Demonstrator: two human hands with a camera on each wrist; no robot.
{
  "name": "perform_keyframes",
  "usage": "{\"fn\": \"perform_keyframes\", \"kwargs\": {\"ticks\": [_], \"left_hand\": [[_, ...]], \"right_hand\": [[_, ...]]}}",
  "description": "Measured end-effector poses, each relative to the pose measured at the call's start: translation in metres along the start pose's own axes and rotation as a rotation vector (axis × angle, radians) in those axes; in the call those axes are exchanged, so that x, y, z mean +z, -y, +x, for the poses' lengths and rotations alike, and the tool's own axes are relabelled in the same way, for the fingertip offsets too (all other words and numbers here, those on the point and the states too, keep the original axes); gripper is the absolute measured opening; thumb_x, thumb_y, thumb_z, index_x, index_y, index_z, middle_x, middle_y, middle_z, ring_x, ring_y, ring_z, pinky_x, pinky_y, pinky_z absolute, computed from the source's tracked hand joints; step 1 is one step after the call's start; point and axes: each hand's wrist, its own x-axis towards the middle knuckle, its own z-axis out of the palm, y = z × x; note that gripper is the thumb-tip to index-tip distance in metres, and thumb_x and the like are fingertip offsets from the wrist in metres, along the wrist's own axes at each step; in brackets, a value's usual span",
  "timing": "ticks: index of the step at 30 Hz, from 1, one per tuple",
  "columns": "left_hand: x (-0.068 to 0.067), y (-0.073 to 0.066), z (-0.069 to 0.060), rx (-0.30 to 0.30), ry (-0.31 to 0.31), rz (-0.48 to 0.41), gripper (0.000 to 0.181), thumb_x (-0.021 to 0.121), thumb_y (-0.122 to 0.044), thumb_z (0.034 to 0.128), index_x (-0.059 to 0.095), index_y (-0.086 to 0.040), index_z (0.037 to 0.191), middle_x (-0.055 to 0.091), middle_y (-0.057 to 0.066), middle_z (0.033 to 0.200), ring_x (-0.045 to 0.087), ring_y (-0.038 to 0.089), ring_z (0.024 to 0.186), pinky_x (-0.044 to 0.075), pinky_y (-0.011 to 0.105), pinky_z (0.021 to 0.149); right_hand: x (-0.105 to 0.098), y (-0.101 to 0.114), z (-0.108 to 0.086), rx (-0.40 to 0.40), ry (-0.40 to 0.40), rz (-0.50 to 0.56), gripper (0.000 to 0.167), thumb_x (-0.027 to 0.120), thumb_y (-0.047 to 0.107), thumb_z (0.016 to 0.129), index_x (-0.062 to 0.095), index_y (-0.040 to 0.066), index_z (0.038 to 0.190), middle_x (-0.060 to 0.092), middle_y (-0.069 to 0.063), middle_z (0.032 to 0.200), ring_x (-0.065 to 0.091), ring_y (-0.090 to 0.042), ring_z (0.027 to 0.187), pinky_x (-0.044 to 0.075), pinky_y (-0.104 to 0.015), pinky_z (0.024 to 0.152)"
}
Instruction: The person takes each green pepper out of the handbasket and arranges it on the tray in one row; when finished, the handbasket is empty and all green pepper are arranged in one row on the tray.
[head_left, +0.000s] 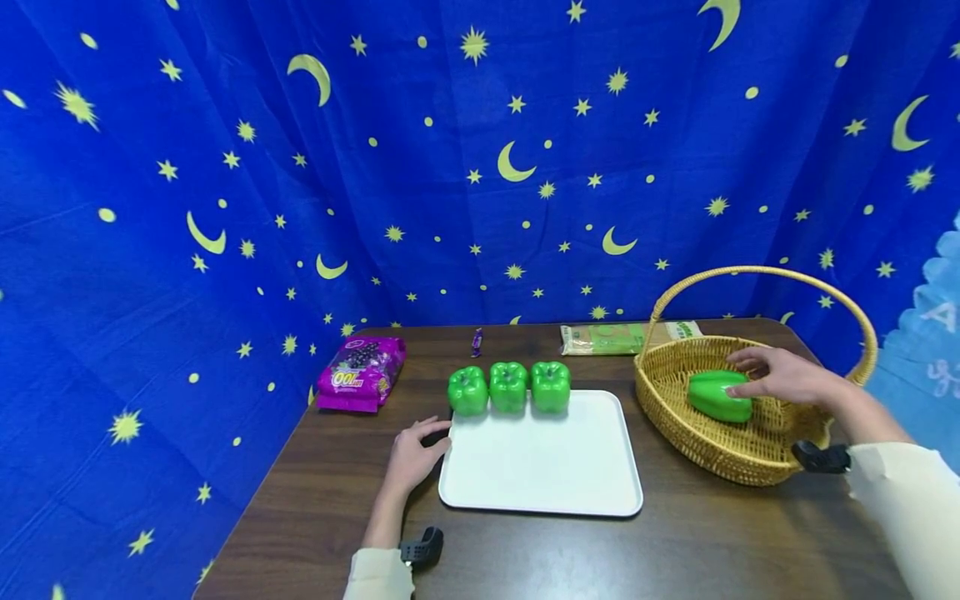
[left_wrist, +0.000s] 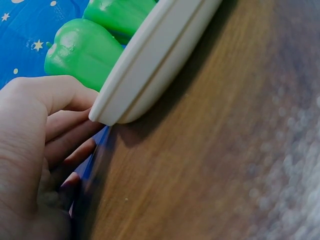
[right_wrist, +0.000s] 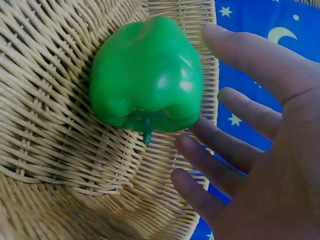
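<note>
A white tray [head_left: 543,467] lies on the table, with several upright green bell peppers in view, three of them in a row along its back edge; one is the front left bell pepper [head_left: 468,392]. At the tray's left edge, my left hand [head_left: 415,457] touches the rim with loosely bent fingers. The tray rim [left_wrist: 145,65] meets the thumb side of that hand in the left wrist view. Inside a wicker basket [head_left: 701,446] on the right lies another green bell pepper [right_wrist: 147,75] on its side. My right hand [head_left: 780,377] reaches over it, fingers spread, with a gap showing in the right wrist view.
A purple snack bag [head_left: 363,371] lies at the table's left back. A small purple wrapped candy [head_left: 477,342] sits near the back edge. Behind the basket lies a flat green-and-clear packet [head_left: 607,339]. The basket's tall handle [head_left: 757,271] arches over its opening. A blue star-patterned curtain hangs behind.
</note>
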Motion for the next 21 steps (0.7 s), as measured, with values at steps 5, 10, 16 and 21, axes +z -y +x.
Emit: {"fn": "perform_keyframes", "kwargs": {"ticks": [5, 10, 16, 21], "left_hand": [[0.0, 0.0, 0.0, -0.006, 0.001, 0.003, 0.026, 0.073, -0.023, 0.0818, 0.075, -0.021, 0.108, 0.06, 0.012, 0.129, 0.038, 0.044, 0.131, 0.024, 0.057, 0.11], [0.001, 0.0, 0.0, -0.016, 0.003, 0.003, 0.026, 0.073, -0.023, 0.0817, 0.075, -0.021, 0.108, 0.06, 0.011, 0.129, 0.038, 0.043, 0.131, 0.024, 0.057, 0.11], [0.0, -0.002, -0.001, -0.026, 0.008, -0.002, 0.026, 0.072, -0.023, 0.0823, 0.075, -0.02, 0.108, 0.059, 0.012, 0.129, 0.037, 0.043, 0.132, 0.023, 0.057, 0.11], [-0.001, -0.003, -0.001, -0.029, 0.011, 0.004, 0.027, 0.072, -0.022, 0.0823, 0.075, -0.02, 0.109, 0.059, 0.012, 0.129, 0.037, 0.044, 0.131, 0.024, 0.059, 0.109]], "right_hand": [[0.003, -0.006, 0.002, -0.019, 0.019, 0.034, 0.074, 0.074, 0.032, 0.083, 0.041, -0.014, 0.131, 0.049, -0.041, 0.12, 0.052, -0.052, 0.104, 0.052, -0.052, 0.079], [0.004, -0.011, 0.004, -0.022, 0.049, 0.037, 0.074, 0.075, 0.028, 0.081, 0.04, -0.014, 0.131, 0.051, -0.039, 0.117, 0.054, -0.049, 0.102, 0.053, -0.048, 0.077], [0.006, -0.011, 0.005, 0.018, 0.125, 0.069, 0.082, 0.079, 0.025, 0.077, 0.036, -0.015, 0.134, 0.055, -0.031, 0.114, 0.057, -0.039, 0.1, 0.052, -0.041, 0.077], [0.011, -0.015, 0.006, 0.025, 0.132, 0.063, 0.088, 0.081, 0.023, 0.074, 0.032, -0.016, 0.136, 0.056, -0.026, 0.111, 0.057, -0.034, 0.097, 0.049, -0.037, 0.075]]}}
